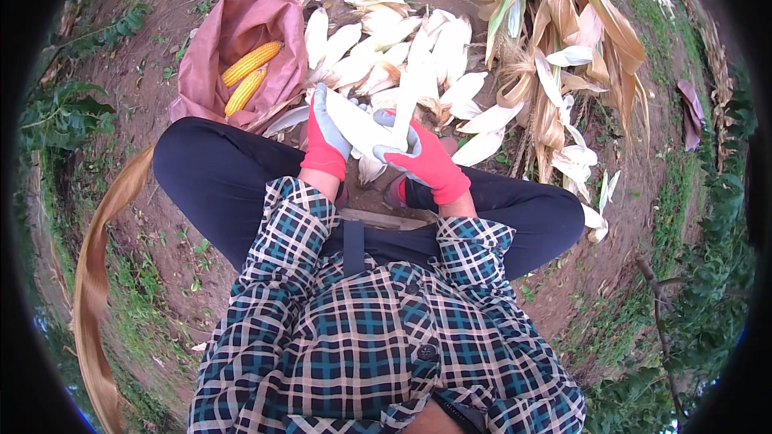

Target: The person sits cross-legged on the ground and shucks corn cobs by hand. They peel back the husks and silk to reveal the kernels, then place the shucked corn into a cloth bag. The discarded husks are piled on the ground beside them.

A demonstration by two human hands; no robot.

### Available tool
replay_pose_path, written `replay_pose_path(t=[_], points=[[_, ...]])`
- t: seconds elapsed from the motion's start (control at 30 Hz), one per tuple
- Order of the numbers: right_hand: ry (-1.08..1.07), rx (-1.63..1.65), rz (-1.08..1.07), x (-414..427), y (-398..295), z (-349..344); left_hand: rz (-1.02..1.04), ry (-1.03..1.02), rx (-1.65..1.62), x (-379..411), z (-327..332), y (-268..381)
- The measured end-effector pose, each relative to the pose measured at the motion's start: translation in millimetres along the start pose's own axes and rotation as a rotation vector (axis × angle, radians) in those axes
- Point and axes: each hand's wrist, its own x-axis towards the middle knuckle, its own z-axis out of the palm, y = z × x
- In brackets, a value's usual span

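An ear of corn in pale husk (pixel 356 126) lies slantwise between my hands, above my lap. My left hand (pixel 326 135), in a red and grey work glove, grips its upper left end. Gloved the same way, my right hand (pixel 425 160) closes around the lower right end, where a whitish husk leaf (pixel 410 93) stands away from the ear. Any kernels on this ear are out of sight. Just beyond my hands lies a heap of ears in pale husks (pixel 377 66). Two bare yellow corn cobs (pixel 252 64) rest in the open mouth of a reddish sack (pixel 202 66) to the left.
Dry corn stalks and leaves (pixel 558 30) are piled at the upper right, with loose husks (pixel 576 163) below them. A long dry leaf (pixel 93 289) curves along the left. Green plants (pixel 718 307) and a branch (pixel 657 289) border the right side. A wooden piece (pixel 383 219) shows between my legs.
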Motion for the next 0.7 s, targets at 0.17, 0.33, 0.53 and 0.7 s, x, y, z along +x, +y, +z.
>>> replay_pose_path(t=[0.17, 0.33, 0.53, 0.7], points=[[0.22, -0.67, -0.627, 2.7, -10.4, 41.1, -0.248, -0.283, -0.021, 32.8, -69.7, -30.8], [0.245, -0.676, -0.742, -4.3, -5.0, 56.1, -0.335, -0.484, -0.057, -21.1, -54.1, -38.1], [0.196, 0.455, -0.022, -5.2, -24.3, 50.1, -0.33, -0.621, 0.007, -42.4, -18.2, -22.9], [-0.159, 1.479, -0.182, -2.3, -7.9, 17.6, -0.309, -0.283, 0.035, -53.3, 17.0, -28.1]])
